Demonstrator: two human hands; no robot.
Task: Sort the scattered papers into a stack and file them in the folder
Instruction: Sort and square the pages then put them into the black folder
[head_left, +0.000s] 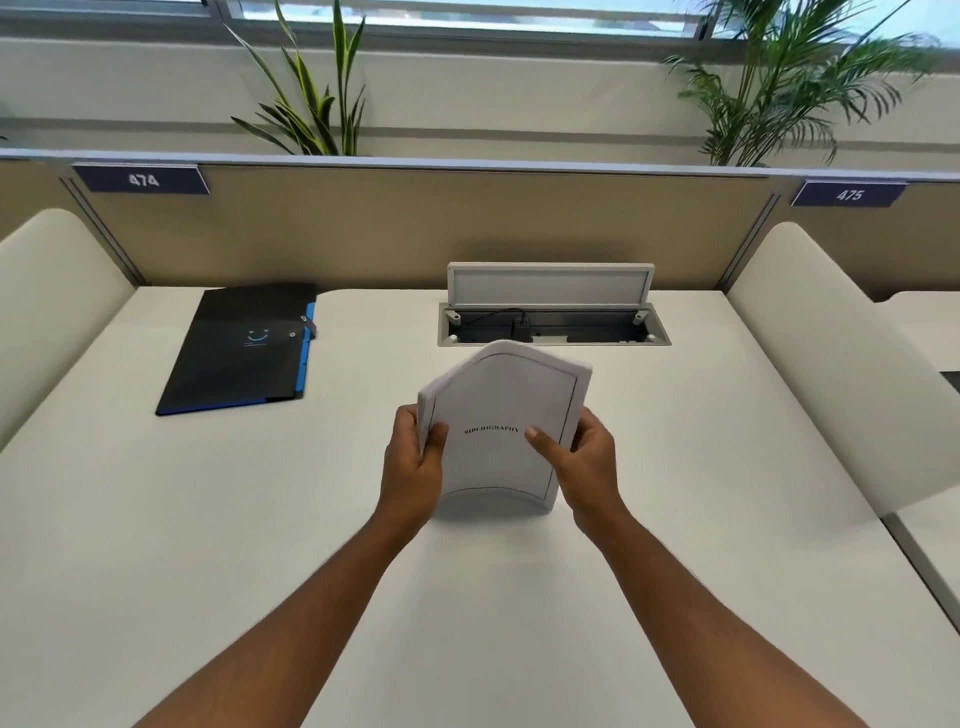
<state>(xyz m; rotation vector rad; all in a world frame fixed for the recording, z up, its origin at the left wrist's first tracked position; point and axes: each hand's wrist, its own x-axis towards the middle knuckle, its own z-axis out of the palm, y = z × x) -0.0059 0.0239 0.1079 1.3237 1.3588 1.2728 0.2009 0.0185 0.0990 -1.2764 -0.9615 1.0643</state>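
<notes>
Head view: your left hand (415, 457) and right hand (576, 462) grip the paper stack (498, 415) upright between them on the table (675, 467); the closed folder (239, 348) lies far left.

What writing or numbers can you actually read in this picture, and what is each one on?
"BIBLIOGRAPHY": printed on the top sheet of the paper stack held upright on the desk by the left hand and the right hand.
"474": blue plate on the partition, left.
"475": blue plate on the partition, right.
The black folder bears a smile-shaped mark; the small print under it is too blurred to read.
</notes>
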